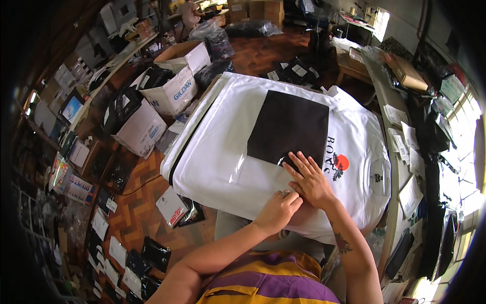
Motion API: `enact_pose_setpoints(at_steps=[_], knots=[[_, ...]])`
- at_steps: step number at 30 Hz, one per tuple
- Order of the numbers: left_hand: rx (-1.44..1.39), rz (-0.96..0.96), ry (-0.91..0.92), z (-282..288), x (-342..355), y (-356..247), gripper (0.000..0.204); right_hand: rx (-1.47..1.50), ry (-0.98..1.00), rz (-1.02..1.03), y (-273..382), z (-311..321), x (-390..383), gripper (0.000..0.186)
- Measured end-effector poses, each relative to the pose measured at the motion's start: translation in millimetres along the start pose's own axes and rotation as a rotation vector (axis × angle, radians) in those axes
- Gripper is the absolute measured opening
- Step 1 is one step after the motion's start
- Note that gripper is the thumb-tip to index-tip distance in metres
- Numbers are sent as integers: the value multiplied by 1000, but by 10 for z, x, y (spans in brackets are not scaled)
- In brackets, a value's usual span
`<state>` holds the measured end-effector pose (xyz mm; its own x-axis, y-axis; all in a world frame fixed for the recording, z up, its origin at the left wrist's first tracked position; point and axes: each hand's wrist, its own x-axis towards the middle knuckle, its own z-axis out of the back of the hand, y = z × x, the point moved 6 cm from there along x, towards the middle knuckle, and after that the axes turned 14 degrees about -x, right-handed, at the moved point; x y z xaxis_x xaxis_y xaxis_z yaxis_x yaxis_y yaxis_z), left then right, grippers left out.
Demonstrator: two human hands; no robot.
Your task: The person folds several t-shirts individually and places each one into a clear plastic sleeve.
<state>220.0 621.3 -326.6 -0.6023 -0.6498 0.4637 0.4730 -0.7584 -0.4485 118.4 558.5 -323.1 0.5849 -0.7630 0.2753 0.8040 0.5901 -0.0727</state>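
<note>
A pile of white T-shirts (212,147) lies in front of me, the top one spread with its collar to the right. Its print shows dark lettering, a red disc (341,162) and a dark tree. On top rests a flat black rectangular piece (291,121); shiny clear plastic (238,166) shows by its near left corner. My right hand (310,180) lies flat, fingers spread, over the near right corner of the black piece. Beside it, my left hand (279,209) is closed with the fingers curled in a pinch; whatever they hold is hidden.
Open cardboard boxes (172,91) and bagged goods stand to the left. Packed garments (119,252) lie on the parquet floor at the lower left, and dark packages (296,71) lie beyond the pile. A long bench (392,177) with papers runs along the right. Another person (190,14) is far off.
</note>
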Motion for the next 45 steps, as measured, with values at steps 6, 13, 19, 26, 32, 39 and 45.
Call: enact_pose_setpoints(at_steps=[6, 13, 19, 26, 32, 39, 45], knots=[[197, 76, 126, -63, 80, -31, 13, -20, 9, 8, -15, -42, 13, 55], [-73, 29, 81, 139, -23, -78, 11, 0, 31, 1, 10, -2, 15, 54], [-1577, 298, -282, 1665, -738, 990, 31, 18, 28, 8, -5, 79, -201, 55], [117, 281, -129, 2099, -725, 1049, 48, 232, -49, -258, 33, 526, -863, 54], [373, -259, 233, 1127, -678, 883, 51, 113, 9, -137, 140, 355, -1242, 56], [-146, -78, 23, 1168, -713, 1046, 18, 133, -223, -41, 252, 536, -1272, 30], [-558, 459, -258, 1139, -507, 1132, 22, 609, -408, -603, -49, 302, -1218, 6]])
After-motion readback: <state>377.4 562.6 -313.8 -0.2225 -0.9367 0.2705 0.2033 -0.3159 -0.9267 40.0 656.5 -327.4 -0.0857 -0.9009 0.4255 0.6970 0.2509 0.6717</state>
